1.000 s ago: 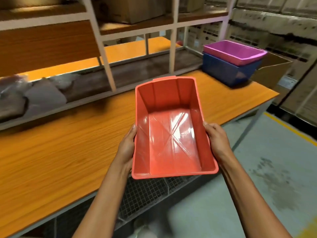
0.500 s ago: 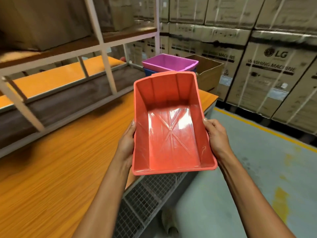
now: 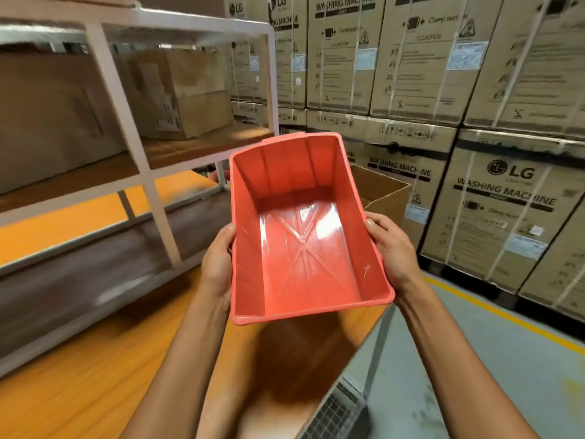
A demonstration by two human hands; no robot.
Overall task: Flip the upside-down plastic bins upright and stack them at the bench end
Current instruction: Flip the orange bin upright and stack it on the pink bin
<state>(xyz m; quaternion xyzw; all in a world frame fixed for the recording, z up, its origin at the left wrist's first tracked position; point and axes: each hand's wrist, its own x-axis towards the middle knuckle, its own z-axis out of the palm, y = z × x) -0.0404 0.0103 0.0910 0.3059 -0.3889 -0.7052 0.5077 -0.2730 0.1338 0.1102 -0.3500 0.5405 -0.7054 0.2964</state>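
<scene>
1. One red bin (image 3: pixel 304 236) was held in the air, open side up and tipped toward the person, so it already counted as upright. Its glossy inside was bare.
2. Its long axis ran almost straight away from the person, with the far short wall higher than the near one.
3. Both hands grasped it. The left hand (image 3: pixel 218 264) was on the left long wall and the right hand (image 3: pixel 392 248) on the right long wall. Each sat about halfway along with the thumb at the rim, while the fingers were hidden behind the walls. Neither hand was nearer, so the load looked evenly shared.
4. Directly below the bin lay the orange bench (image 3: pixel 95 375), and its edge passed under the bin's near right corner. By my reading, the bin hung over the bench end.
5. No stack showed; if one stood there, the bin hid it. Setting down would probably mean levelling the bin and lowering it forward along its long axis.
6. Left of the bin stood a white shelf frame (image 3: pixel 126 122). An open cardboard box (image 3: pixel 383 191) sat just behind the bin's far right corner. Washing-machine cartons (image 3: pixel 506 201) were stacked beyond and to the right, above a grey floor (image 3: pixel 506 359).
</scene>
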